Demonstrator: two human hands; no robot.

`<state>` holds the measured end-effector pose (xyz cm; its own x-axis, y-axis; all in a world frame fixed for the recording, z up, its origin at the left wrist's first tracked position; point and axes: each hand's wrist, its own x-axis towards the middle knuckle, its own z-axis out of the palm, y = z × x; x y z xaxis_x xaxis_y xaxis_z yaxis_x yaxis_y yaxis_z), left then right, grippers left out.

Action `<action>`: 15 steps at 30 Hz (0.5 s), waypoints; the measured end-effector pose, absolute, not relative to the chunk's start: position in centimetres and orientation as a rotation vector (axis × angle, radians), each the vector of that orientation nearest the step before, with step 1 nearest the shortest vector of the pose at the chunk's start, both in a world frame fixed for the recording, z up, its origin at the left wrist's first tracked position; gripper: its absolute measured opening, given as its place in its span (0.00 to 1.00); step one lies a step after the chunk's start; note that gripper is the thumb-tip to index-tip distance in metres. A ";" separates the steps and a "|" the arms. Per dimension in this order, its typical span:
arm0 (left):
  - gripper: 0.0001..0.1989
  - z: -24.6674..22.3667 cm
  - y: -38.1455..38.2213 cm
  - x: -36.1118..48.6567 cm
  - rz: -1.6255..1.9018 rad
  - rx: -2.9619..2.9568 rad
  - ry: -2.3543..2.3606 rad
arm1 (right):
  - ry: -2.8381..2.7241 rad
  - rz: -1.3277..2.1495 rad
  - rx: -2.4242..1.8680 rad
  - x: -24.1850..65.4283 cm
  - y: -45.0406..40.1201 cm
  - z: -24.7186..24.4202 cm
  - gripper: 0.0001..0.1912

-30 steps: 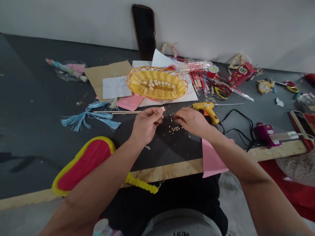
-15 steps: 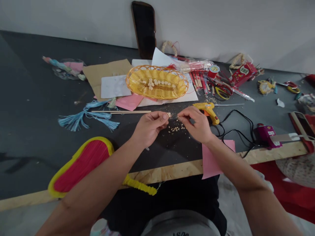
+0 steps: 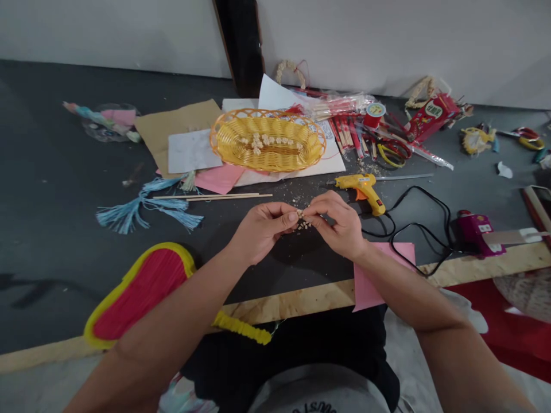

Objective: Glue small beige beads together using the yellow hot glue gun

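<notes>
My left hand (image 3: 267, 229) pinches a small cluster of pale wooden bits (image 3: 300, 213) between thumb and fingertips. My right hand (image 3: 338, 223) is closed in a pinch at the cluster's right side, its fingertips touching it; whether it holds a separate bit is too small to tell. Loose pale bits (image 3: 305, 225) lie on the dark table just below the fingertips. Behind the hands stands a yellow woven basket (image 3: 267, 163) with several similar pale clusters inside. To the right of my right hand lies a yellow hot glue gun (image 3: 364, 192), its nozzle pointing left.
Two thin sticks (image 3: 215, 197) and a blue tassel (image 3: 129, 212) lie left. A red and yellow fan (image 3: 146, 287) sits near the front edge. Scissors (image 3: 391, 155), a thread spool (image 3: 374, 115) and a black cord (image 3: 447, 229) are at right. A pink sheet (image 3: 374, 281) overhangs the edge.
My right hand has moved left and down, bringing its fingertips against the cluster in my left hand. The left hand is slightly lower. The camera view has shifted a little.
</notes>
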<state>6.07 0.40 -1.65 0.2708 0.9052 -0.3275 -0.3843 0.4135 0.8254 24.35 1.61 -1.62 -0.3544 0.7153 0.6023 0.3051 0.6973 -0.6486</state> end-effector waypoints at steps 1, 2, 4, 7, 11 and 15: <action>0.14 -1.6 0.4 6.1 0.968 0.699 0.909 | -1.948 0.541 -0.796 24.3 1.6 -1.6 0.04; 0.14 -1.6 0.4 6.1 0.968 0.705 0.909 | -1.948 0.547 -0.803 24.3 1.6 -1.6 0.04; 0.14 -1.6 0.4 6.1 0.967 0.715 0.911 | -1.943 0.553 -0.806 24.3 1.6 -1.7 0.04; 0.14 -1.6 0.4 6.0 0.964 0.725 0.907 | -1.922 0.551 -0.781 24.3 1.6 -1.8 0.03; 0.14 -1.5 0.4 6.0 0.963 0.711 0.924 | -1.916 0.568 -0.782 24.5 1.6 -1.7 0.01; 0.14 -1.3 0.5 6.1 0.973 0.709 0.938 | -1.941 0.610 -0.791 24.6 1.5 -1.5 0.03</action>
